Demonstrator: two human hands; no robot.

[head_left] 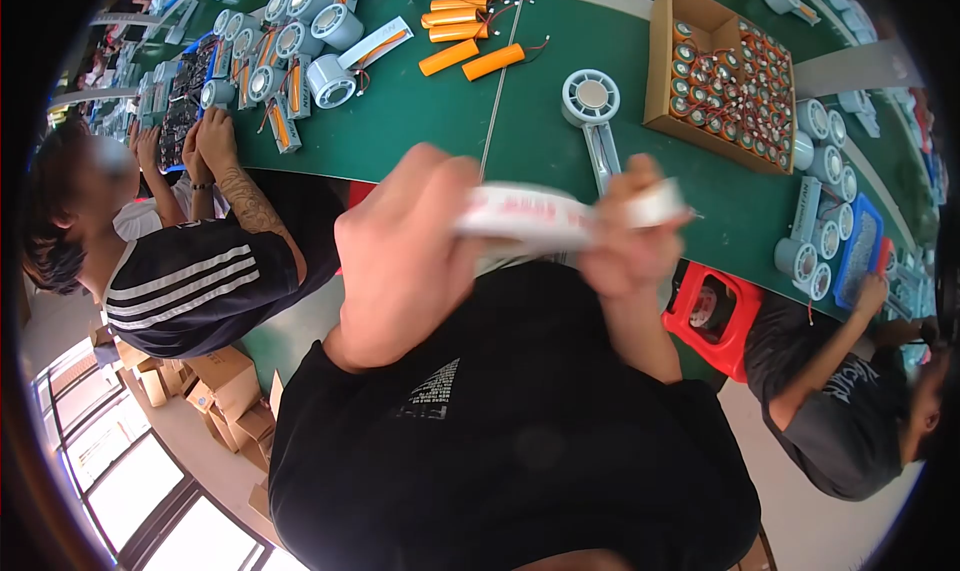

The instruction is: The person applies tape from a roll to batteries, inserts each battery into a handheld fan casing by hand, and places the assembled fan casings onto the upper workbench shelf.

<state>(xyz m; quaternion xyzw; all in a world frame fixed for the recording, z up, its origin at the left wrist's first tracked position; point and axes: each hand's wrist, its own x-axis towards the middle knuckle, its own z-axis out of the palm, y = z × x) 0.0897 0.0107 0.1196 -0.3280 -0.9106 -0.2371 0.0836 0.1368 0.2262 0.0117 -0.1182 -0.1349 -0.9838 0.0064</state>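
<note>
Between my hands stretches a white band with reddish print (530, 214), probably tape, blurred by motion. My left hand (410, 246) is closed on its left end. At the other end, my right hand (632, 236) has its fingers bent around the band, and a small white piece (656, 204) shows at its fingertips. Just beyond my right hand, a light-blue handheld fan (590, 98) lies on the green table, its handle uncovered and pointing toward me. The hand partly hides the handle's lower end.
Several orange battery cells (458, 33) with wires lie at the back. A cardboard box (660, 66) holds many more. Fan bodies (335, 26) crowd the left; others stand right, near a blue tray (862, 246). People work on both sides. A red stool (712, 321) stands below the table.
</note>
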